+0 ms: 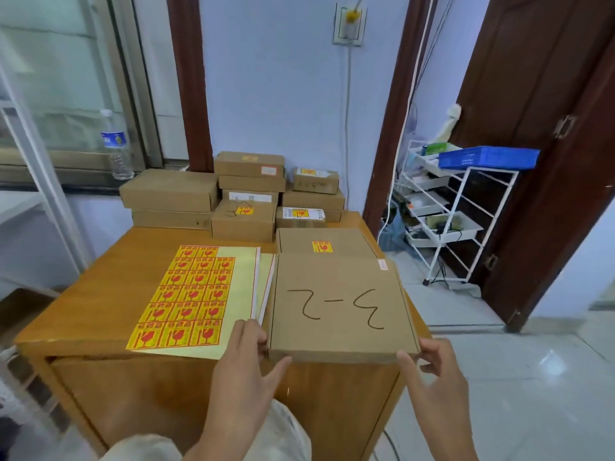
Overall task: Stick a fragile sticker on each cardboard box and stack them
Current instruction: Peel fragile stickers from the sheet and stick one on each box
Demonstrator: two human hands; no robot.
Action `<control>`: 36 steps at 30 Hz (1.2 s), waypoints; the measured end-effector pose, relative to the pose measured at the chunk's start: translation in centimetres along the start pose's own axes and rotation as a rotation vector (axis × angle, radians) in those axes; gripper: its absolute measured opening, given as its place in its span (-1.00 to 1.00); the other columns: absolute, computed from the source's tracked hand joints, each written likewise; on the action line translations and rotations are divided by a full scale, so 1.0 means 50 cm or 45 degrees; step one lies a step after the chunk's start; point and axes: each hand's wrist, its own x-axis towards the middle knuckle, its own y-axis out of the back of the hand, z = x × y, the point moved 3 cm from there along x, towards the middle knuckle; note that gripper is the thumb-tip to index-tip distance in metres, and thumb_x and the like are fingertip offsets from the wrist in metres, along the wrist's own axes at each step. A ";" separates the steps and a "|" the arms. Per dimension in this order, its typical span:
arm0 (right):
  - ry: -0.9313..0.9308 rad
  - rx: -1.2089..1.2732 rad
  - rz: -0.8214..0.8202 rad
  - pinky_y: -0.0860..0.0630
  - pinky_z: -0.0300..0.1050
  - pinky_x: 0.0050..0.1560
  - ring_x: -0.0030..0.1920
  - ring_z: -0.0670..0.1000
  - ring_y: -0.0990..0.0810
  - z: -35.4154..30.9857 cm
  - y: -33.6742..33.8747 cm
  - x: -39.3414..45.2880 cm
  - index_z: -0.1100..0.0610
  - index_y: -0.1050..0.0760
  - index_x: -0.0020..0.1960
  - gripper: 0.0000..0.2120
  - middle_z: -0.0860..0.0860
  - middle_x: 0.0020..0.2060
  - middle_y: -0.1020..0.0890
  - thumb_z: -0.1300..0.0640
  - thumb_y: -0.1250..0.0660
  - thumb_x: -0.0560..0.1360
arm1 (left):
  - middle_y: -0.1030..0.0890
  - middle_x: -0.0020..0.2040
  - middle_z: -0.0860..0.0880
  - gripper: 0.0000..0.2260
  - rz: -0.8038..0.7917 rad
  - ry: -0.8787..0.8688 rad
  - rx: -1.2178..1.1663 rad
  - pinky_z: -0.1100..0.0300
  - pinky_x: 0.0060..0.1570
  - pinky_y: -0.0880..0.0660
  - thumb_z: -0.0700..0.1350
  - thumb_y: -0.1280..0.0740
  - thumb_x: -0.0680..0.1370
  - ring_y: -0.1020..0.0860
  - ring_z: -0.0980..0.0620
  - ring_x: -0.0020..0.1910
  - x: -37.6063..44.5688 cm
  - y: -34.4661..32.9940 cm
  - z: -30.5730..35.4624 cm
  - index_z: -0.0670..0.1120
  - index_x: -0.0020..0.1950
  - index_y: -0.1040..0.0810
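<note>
From the head view, both hands are on the flat cardboard box (342, 307) at the wooden table's (100, 294) near right corner. The left hand (248, 357) pinches its near-left corner, the right hand (432, 364) its near-right. The sticker sheet (196, 294) lies just left.

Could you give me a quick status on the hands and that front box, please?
Left hand and right hand grip front box at near corners. No sticker on its top. Sticker sheet beside it, nothing blocking.
</note>
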 end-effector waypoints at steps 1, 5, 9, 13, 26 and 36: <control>0.007 -0.019 0.010 -0.50 -0.17 0.00 0.05 -0.10 -0.62 0.006 -0.002 0.002 -0.11 -0.51 0.03 -0.76 -0.24 -0.04 -0.66 0.12 -0.52 0.50 | -0.35 -0.03 0.22 -0.48 -0.014 -0.006 -0.003 0.08 -0.22 -0.65 -0.08 -0.62 0.39 -0.54 0.17 -0.09 -0.005 -0.003 -0.002 0.17 -0.09 -0.23; 0.003 -0.053 0.004 -0.48 -0.13 0.00 0.03 -0.04 -0.62 0.020 0.001 0.013 -0.08 -0.51 0.01 -0.79 -0.25 -0.06 -0.64 0.09 -0.52 0.50 | -0.39 0.01 0.29 -0.55 -0.024 0.018 -0.039 0.16 -0.16 -0.65 -0.02 -0.59 0.41 -0.52 0.35 0.02 -0.009 -0.002 -0.012 0.21 -0.04 -0.31; 0.024 -0.025 -0.025 -0.48 -0.11 0.05 0.01 -0.13 -0.59 0.007 -0.003 0.039 -0.07 -0.50 0.03 -0.87 -0.13 -0.04 -0.67 0.05 -0.45 0.56 | -0.44 -0.07 0.21 -0.59 -0.071 -0.012 -0.003 0.16 -0.20 -0.55 0.01 -0.58 0.42 -0.53 0.19 -0.11 0.018 -0.009 0.003 0.16 -0.05 -0.33; 0.030 -0.085 -0.110 -0.47 -0.27 -0.08 -0.03 -0.25 -0.62 -0.011 -0.032 0.098 -0.07 -0.48 0.07 -0.87 -0.14 -0.05 -0.68 0.01 -0.41 0.59 | -0.45 -0.10 0.13 -0.60 -0.110 0.012 0.081 0.14 -0.22 -0.50 0.00 -0.56 0.46 -0.51 0.11 -0.15 0.089 -0.027 -0.003 0.08 -0.04 -0.31; 0.319 -0.641 -0.021 -0.46 0.17 0.29 0.28 0.08 -0.47 -0.033 -0.061 0.128 0.05 -0.40 0.37 -0.52 0.03 0.26 -0.47 -0.09 -0.42 0.54 | -0.52 0.16 0.14 -0.78 -0.157 -0.108 0.104 0.05 -0.05 -0.63 -0.08 -0.42 0.57 -0.61 0.15 0.05 0.127 0.048 -0.064 0.11 0.15 -0.46; 0.964 -0.898 -0.497 -0.28 -0.01 0.38 0.37 -0.02 -0.38 -0.257 -0.340 0.142 -0.09 -0.51 0.30 -0.70 -0.07 0.34 -0.47 -0.09 -0.33 0.59 | -0.52 0.27 0.11 -0.81 -0.152 -0.098 0.568 0.03 -0.14 -0.55 -0.02 -0.39 0.60 -0.61 -0.02 0.07 0.291 0.183 -0.220 0.10 0.20 -0.52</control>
